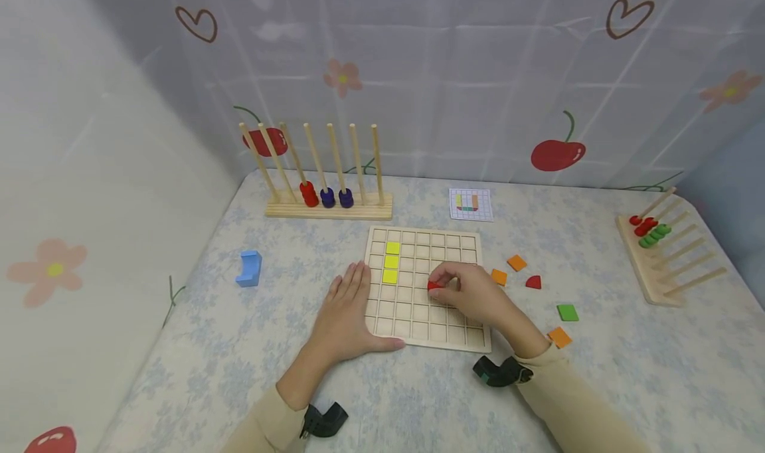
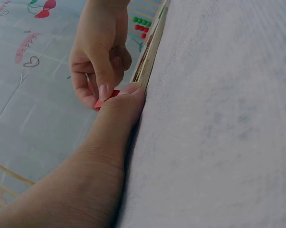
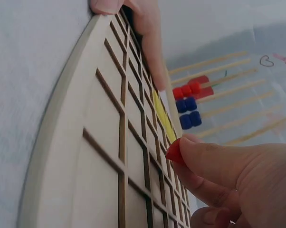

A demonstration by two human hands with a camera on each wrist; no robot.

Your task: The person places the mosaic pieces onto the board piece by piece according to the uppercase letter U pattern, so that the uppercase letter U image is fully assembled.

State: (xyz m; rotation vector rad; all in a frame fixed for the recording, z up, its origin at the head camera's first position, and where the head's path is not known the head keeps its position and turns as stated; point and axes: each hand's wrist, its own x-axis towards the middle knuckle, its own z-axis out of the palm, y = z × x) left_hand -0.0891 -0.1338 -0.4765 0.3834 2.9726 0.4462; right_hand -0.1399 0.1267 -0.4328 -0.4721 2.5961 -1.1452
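A wooden grid board (image 1: 418,330) lies on the table, with three yellow squares (image 1: 391,262) in one column near its left side. The left hand (image 1: 346,317) rests along the board's left edge, fingers straight, thumb at the front edge. Between thumb and fingertips the right hand (image 1: 472,292) pinches a red piece (image 1: 433,285) over the middle of the board. In the right wrist view the red piece (image 3: 174,151) appears close above the grid cells, its rounded side partly covered by the thumb.
Right of the board lie orange squares (image 1: 516,262), a red quarter piece (image 1: 534,282) and a green square (image 1: 568,313). A patterned card (image 1: 471,205) is behind it. Bead racks stand back left (image 1: 329,210) and far right (image 1: 648,267); a blue block (image 1: 249,268) lies left.
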